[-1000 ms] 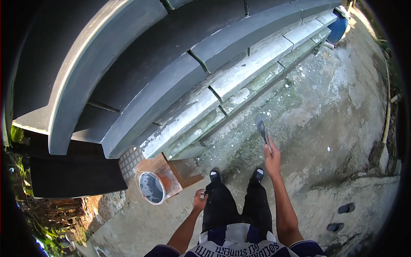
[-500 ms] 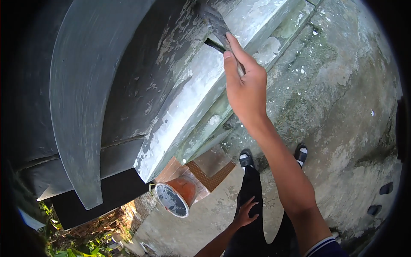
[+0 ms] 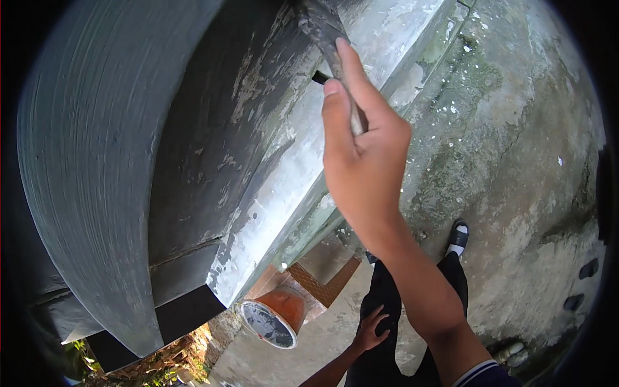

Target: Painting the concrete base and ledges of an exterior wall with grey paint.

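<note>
Gripped in my right hand [image 3: 364, 161] is a flat grey-streaked tool [image 3: 320, 31] with a pale handle, like a scraper or knife; its far end lies against the flaking dark grey surface [image 3: 255, 74] of a step, above a pale, patchy ledge [image 3: 261, 206] with a dark slot. Just what the tip touches is unclear. My left hand [image 3: 373, 329] hangs beside my dark trouser leg, fingers apart and holding nothing. An orange bucket [image 3: 290, 309], grey-smeared inside, stands left of it on flattened cardboard [image 3: 329, 284].
A broad curved grey concrete band [image 3: 84, 148] arches along the left, with a black panel [image 3: 184, 313] and plants [image 3: 84, 355] below. My sandalled feet stand on stained concrete [image 3: 509, 180]. Dark sandals [image 3: 587, 269] and other footwear [image 3: 510, 353] lie at the right.
My right hand has gone up from the ground side onto the step with the tool, and my view has moved closer to the steps. My left hand's fingers have spread.
</note>
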`<state>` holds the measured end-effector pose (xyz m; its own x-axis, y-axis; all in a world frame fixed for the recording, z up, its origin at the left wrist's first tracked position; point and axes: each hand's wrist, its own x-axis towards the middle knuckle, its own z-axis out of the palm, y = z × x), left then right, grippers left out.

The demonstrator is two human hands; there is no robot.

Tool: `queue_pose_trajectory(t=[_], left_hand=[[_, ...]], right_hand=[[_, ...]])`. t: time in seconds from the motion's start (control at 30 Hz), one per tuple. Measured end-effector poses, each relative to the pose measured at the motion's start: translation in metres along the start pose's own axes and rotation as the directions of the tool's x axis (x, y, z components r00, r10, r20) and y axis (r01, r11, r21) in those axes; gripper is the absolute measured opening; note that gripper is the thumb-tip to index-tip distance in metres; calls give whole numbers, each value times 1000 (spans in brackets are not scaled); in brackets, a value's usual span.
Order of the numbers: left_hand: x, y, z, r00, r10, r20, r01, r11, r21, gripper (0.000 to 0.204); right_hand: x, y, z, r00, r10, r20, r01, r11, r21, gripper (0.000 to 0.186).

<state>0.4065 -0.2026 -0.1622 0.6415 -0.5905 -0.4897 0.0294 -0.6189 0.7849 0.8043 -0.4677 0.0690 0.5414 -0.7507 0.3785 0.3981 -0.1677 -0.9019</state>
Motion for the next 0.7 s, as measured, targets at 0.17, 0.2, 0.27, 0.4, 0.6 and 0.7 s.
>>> queue_pose_trajectory(t=[0.17, 0.2, 0.27, 0.4, 0.6, 0.7], left_hand=[[-25, -51, 4, 974, -203, 104, 227, 905, -360, 56], [-22, -49, 10, 908, -402, 114, 346, 568, -747, 55], [-11, -34, 2, 983, -177, 57, 185, 905, -383, 55], [7, -2, -9, 1000, 23, 14, -23, 999, 40, 54], [1, -6, -5, 1000, -26, -17, 27, 999, 27, 61], [4, -10, -4, 999, 23, 27, -25, 998, 58, 63]], right_hand=[[-90, -56, 15, 936, 196, 292, -257, 948, 189, 46], [-97, -60, 7, 937, 194, 291, -254, 949, 187, 46], [-101, -53, -22, 846, 214, 488, -304, 946, 114, 46], [-26, -30, -33, 845, 517, 136, -533, 792, 297, 40], [-20, -34, 0, 689, 665, 289, -716, 561, 416, 44], [-60, -68, -24, 496, 649, 577, -867, 335, 368, 46]])
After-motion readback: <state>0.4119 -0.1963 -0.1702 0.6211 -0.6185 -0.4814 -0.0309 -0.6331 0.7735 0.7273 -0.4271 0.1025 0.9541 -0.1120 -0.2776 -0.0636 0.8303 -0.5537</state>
